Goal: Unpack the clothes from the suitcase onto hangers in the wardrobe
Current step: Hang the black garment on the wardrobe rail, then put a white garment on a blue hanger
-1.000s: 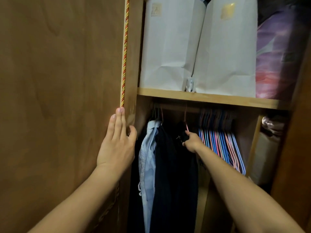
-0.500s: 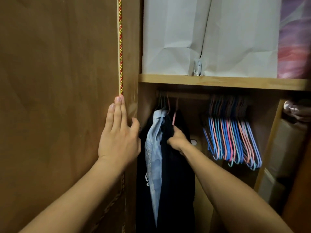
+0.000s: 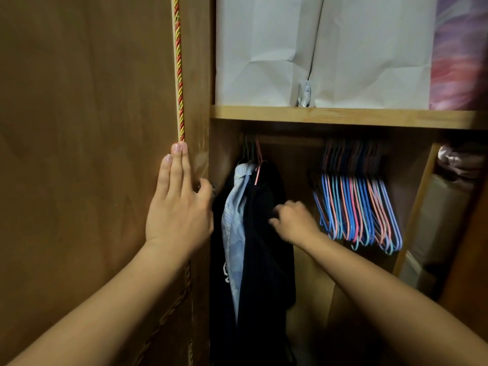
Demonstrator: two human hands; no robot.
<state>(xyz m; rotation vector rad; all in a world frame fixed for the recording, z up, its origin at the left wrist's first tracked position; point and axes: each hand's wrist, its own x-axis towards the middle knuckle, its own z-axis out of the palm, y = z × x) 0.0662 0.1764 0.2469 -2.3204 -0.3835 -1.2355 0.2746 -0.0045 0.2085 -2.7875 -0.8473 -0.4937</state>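
My left hand point(image 3: 179, 207) lies flat, fingers straight, against the brown wooden wardrobe door point(image 3: 87, 154), beside the red-and-gold twisted cord point(image 3: 179, 75) that runs down its edge. My right hand point(image 3: 293, 220) reaches into the hanging bay, fingers curled against the dark navy garment point(image 3: 266, 247). The hand is blurred, and I cannot tell whether it pinches the cloth or only brushes it. That garment hangs from a pink wire hanger point(image 3: 258, 167) at the left end of the rail, pressed against a pale blue shirt point(image 3: 235, 207). A bunch of empty blue and pink wire hangers point(image 3: 356, 207) hangs well apart to the right, under a light wooden shelf point(image 3: 343, 116) bearing two large white paper bags point(image 3: 317, 48). The suitcase is out of view.

I judge the step in hand to be settling the navy piece on the rail. To do it well, I would keep the door braced open, smooth the cloth downward so the shoulders sit square on the hanger, and check the hook is fully over the rail before letting go. Next, I would take one hanger from the near end of the empty bunch, lifting it straight up to avoid snagging its neighbours.
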